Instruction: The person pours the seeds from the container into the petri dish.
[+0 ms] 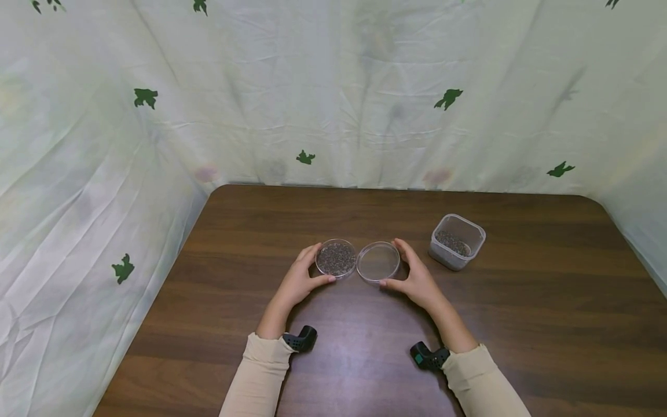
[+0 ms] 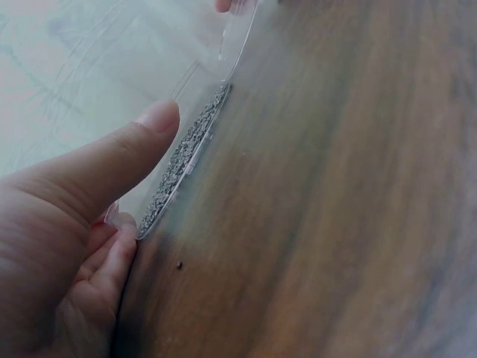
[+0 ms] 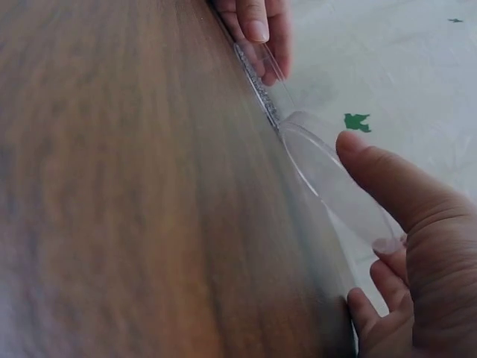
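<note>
My left hand (image 1: 302,278) grips the sides of a clear petri dish (image 1: 336,258) between thumb and fingers. Small dark grey grains (image 2: 182,158) cover the dish's floor, and it sits on the brown table. Just to its right, my right hand (image 1: 417,281) holds a clear, round petri dish lid (image 1: 378,262) with nothing in it. The lid's left edge comes right up to the dish's rim. In the right wrist view the lid (image 3: 332,179) leans at a tilt, pinched between the thumb and the fingers behind it.
A clear square plastic tub (image 1: 458,242) with more dark grains in it stands to the right of the right hand. One loose grain (image 2: 179,265) lies on the table near the left fingers. A pale curtain (image 1: 333,104) with green leaf shapes hangs behind the table (image 1: 547,324).
</note>
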The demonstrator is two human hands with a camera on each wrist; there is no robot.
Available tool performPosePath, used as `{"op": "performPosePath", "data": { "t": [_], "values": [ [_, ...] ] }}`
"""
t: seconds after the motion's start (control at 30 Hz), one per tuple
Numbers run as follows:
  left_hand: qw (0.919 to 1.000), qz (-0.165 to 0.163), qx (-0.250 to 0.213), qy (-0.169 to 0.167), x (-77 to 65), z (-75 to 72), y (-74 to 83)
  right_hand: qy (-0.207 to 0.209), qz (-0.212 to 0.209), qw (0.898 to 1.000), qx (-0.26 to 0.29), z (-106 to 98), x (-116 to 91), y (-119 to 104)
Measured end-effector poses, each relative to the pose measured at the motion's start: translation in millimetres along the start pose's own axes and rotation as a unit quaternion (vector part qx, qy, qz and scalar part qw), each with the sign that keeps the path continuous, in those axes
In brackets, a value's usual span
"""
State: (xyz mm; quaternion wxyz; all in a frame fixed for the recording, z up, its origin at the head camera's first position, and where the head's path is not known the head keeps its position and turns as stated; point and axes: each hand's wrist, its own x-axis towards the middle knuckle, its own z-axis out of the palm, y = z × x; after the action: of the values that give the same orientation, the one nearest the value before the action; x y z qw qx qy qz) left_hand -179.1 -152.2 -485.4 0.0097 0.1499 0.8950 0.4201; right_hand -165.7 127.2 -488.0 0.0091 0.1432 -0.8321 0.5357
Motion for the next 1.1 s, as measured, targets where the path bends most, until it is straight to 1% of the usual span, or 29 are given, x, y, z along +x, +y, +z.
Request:
{"op": "performPosePath", "data": {
  "t": [0.07,0.3,0.47,0.63,0.8,1.1],
  "values": [
    [1.0,0.0,0.0,0.0,0.0,-0.1,0.5,0.0,-0.001,1.0,0.011,0,0,-3],
    [1.0,-0.001,-0.005,0.002,0.0,-0.1,0.1,0.004,-0.026,0.999,0.041,-3,-5,-34],
    [1.0,0.002,-0.002,0.002,0.0,0.1,-0.6,0.012,-0.036,0.996,0.076,-1,-4,-37],
    [1.0,-0.001,-0.001,0.0,-0.2,0.3,-0.4,0.015,-0.046,0.994,0.095,1,-2,-38],
    [1.0,-0.003,-0.001,-0.002,0.1,0.8,-0.6,0.016,-0.051,0.993,0.101,3,-1,-41],
    [1.0,0.0,-0.002,0.0,-0.4,-0.1,0.4,0.018,-0.04,0.994,0.102,10,6,-48]
  ]
}}
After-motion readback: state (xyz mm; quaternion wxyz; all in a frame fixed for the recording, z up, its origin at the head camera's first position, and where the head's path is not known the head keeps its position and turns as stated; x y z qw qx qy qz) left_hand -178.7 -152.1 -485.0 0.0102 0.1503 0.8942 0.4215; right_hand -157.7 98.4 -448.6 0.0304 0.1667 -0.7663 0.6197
